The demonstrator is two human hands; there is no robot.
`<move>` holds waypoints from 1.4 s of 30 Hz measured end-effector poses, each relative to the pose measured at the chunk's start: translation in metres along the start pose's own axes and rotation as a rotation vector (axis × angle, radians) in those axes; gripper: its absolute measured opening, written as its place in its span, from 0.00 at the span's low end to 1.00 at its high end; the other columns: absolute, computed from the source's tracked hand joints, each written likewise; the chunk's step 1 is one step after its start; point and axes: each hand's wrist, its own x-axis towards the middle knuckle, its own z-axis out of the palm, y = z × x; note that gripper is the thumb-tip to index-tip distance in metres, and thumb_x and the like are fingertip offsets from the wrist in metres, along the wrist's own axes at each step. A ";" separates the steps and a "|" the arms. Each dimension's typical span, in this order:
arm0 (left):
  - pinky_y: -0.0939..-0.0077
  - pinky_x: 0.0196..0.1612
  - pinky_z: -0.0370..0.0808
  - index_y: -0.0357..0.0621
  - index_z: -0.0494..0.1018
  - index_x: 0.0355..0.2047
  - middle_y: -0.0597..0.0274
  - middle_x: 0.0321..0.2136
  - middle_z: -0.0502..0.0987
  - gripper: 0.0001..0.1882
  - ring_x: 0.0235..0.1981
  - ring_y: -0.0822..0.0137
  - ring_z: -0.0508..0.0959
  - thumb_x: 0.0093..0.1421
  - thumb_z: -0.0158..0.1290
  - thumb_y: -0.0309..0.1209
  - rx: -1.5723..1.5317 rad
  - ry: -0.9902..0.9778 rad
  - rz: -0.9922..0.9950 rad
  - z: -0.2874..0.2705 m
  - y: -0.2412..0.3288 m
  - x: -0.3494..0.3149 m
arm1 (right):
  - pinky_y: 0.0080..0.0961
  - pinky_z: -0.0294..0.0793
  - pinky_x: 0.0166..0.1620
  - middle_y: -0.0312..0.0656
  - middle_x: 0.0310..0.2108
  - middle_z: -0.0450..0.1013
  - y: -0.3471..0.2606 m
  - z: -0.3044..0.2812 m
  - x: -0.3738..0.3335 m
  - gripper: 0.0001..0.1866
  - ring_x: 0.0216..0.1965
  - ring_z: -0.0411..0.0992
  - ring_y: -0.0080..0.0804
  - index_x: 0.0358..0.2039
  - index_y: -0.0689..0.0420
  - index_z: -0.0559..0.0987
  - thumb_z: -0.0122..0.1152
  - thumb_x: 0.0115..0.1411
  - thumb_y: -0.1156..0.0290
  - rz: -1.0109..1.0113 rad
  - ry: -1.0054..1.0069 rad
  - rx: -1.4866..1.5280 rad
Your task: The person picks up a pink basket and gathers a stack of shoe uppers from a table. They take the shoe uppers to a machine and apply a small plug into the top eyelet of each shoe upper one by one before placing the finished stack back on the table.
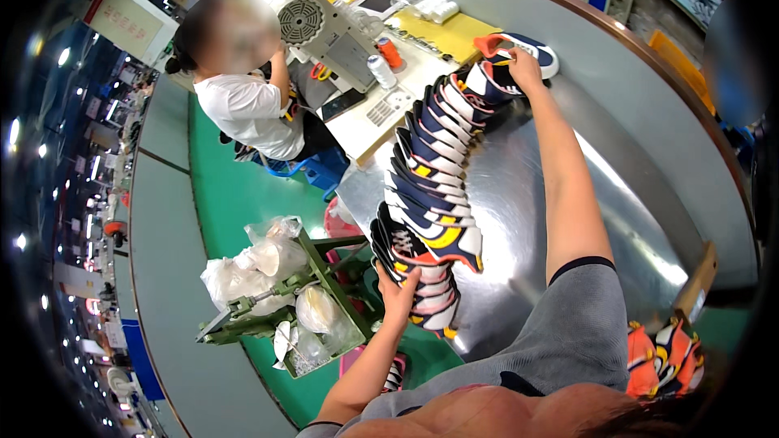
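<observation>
A long nested row of shoe uppers (438, 166), in navy, white, yellow and orange, curves across the shiny metal table (519, 203). My left hand (396, 296) grips the near part of the row, thumb on one side and fingers partly hidden along the other. At the far end, my right hand (526, 69) is closed on the edge of a shoe upper (492, 81). Just beyond it lies a blue and white shoe (535, 50) with an orange lining, against the grey partition.
A co-worker (247, 105) sits at a sewing machine (324, 40) on the left. Thread cones (381, 71), a phone (341, 104) and a yellow sheet (450, 32) lie on that table. Below stands a green metal stand (341, 332) with plastic bags. Orange uppers (665, 357) are piled lower right.
</observation>
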 end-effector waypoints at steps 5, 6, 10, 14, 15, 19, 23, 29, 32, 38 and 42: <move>0.63 0.62 0.52 0.33 0.40 0.64 0.35 0.59 0.52 0.54 0.61 0.48 0.54 0.50 0.60 0.48 -0.084 0.011 -0.035 0.026 -0.004 0.011 | 0.34 0.64 0.56 0.50 0.57 0.61 0.046 0.054 0.064 0.30 0.58 0.61 0.45 0.56 0.56 0.65 0.45 0.49 0.84 -0.187 -0.070 -0.053; 0.63 0.62 0.51 0.33 0.40 0.64 0.36 0.59 0.52 0.54 0.61 0.48 0.54 0.50 0.60 0.48 -0.073 0.005 -0.036 0.031 -0.002 0.015 | 0.34 0.63 0.57 0.49 0.59 0.59 0.058 0.061 0.074 0.33 0.58 0.60 0.45 0.58 0.55 0.63 0.45 0.49 0.85 -0.180 -0.059 -0.065; 0.65 0.63 0.50 0.31 0.38 0.64 0.36 0.59 0.51 0.53 0.61 0.50 0.53 0.52 0.58 0.47 -0.053 0.011 -0.066 0.048 0.003 0.018 | 0.37 0.65 0.55 0.52 0.57 0.60 0.078 0.076 0.094 0.31 0.57 0.62 0.48 0.58 0.54 0.63 0.52 0.51 0.81 -0.022 -0.172 -0.058; 0.66 0.63 0.49 0.30 0.38 0.63 0.37 0.59 0.51 0.52 0.61 0.51 0.53 0.53 0.58 0.46 -0.048 0.050 -0.061 0.055 -0.005 0.020 | 0.38 0.70 0.44 0.50 0.40 0.67 0.083 0.064 0.073 0.14 0.41 0.70 0.47 0.37 0.60 0.72 0.64 0.52 0.69 -0.086 0.193 0.026; 0.66 0.63 0.49 0.29 0.39 0.63 0.37 0.60 0.51 0.52 0.61 0.51 0.54 0.53 0.58 0.46 -0.050 0.043 -0.058 0.054 -0.002 0.021 | 0.38 0.70 0.43 0.50 0.40 0.67 0.086 0.053 0.062 0.14 0.39 0.71 0.47 0.36 0.61 0.72 0.63 0.52 0.69 -0.071 0.275 0.250; 0.69 0.62 0.51 0.28 0.40 0.63 0.41 0.59 0.53 0.49 0.59 0.57 0.57 0.53 0.59 0.40 -0.081 0.009 0.022 0.053 0.002 0.030 | 0.38 0.70 0.34 0.51 0.26 0.72 0.122 0.017 -0.013 0.11 0.29 0.72 0.49 0.32 0.65 0.71 0.59 0.55 0.70 -0.152 0.423 0.335; 0.71 0.62 0.50 0.33 0.40 0.64 0.47 0.61 0.51 0.45 0.60 0.60 0.55 0.56 0.57 0.36 -0.096 0.029 -0.008 0.047 -0.018 0.035 | 0.45 0.62 0.55 0.66 0.51 0.60 0.137 0.007 -0.133 0.32 0.54 0.58 0.61 0.49 0.70 0.63 0.63 0.51 0.62 0.051 -0.166 -0.006; 0.71 0.63 0.48 0.33 0.41 0.64 0.48 0.62 0.50 0.45 0.62 0.60 0.53 0.57 0.56 0.37 -0.093 0.019 0.001 0.044 -0.009 0.035 | 0.43 0.50 0.63 0.64 0.59 0.50 0.097 -0.062 -0.220 0.39 0.62 0.47 0.59 0.55 0.70 0.59 0.66 0.48 0.65 -0.028 -0.300 -0.199; 0.71 0.63 0.49 0.32 0.41 0.64 0.48 0.62 0.50 0.45 0.62 0.60 0.53 0.57 0.56 0.38 -0.115 0.001 0.034 0.042 -0.003 0.029 | 0.44 0.51 0.63 0.62 0.60 0.50 0.090 -0.103 -0.225 0.38 0.63 0.46 0.59 0.55 0.70 0.60 0.66 0.48 0.67 -0.130 -0.421 -0.214; 0.65 0.63 0.49 0.38 0.42 0.65 0.42 0.62 0.50 0.49 0.62 0.52 0.53 0.53 0.57 0.48 -0.011 0.041 -0.036 0.031 -0.002 0.014 | 0.41 0.71 0.44 0.58 0.38 0.71 -0.013 -0.184 -0.234 0.31 0.41 0.71 0.53 0.49 0.67 0.67 0.62 0.52 0.58 -0.114 -1.045 -0.306; 0.62 0.62 0.52 0.38 0.42 0.65 0.40 0.61 0.52 0.50 0.61 0.49 0.56 0.52 0.58 0.50 -0.084 0.007 0.024 0.029 -0.009 0.006 | 0.38 0.67 0.49 0.59 0.47 0.66 0.009 -0.147 -0.211 0.41 0.50 0.65 0.51 0.49 0.70 0.65 0.70 0.42 0.55 -0.281 -0.310 -0.382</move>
